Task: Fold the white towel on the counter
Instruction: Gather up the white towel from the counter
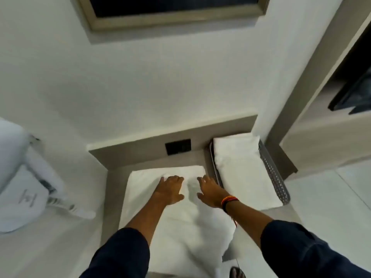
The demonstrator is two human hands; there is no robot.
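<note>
A white towel (178,207) lies spread on a grey counter (114,189). 2 hands press flat on its far half, fingers spread, gripping nothing: left hand (170,190) beside right hand (210,192), a small gap between them. Just right sits a perforated tray (274,177) holding another folded towel (239,167).

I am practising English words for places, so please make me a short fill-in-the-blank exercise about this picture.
1. Both hands lie flat on the white ____ on the counter.
2. The bracelet is on the ____ wrist.
3. A second towel lies in a metal ____ with holes in its side.
4. The dark socket plate is on the wall ____ the hands.

Missing words: towel; right; basket; behind
</note>
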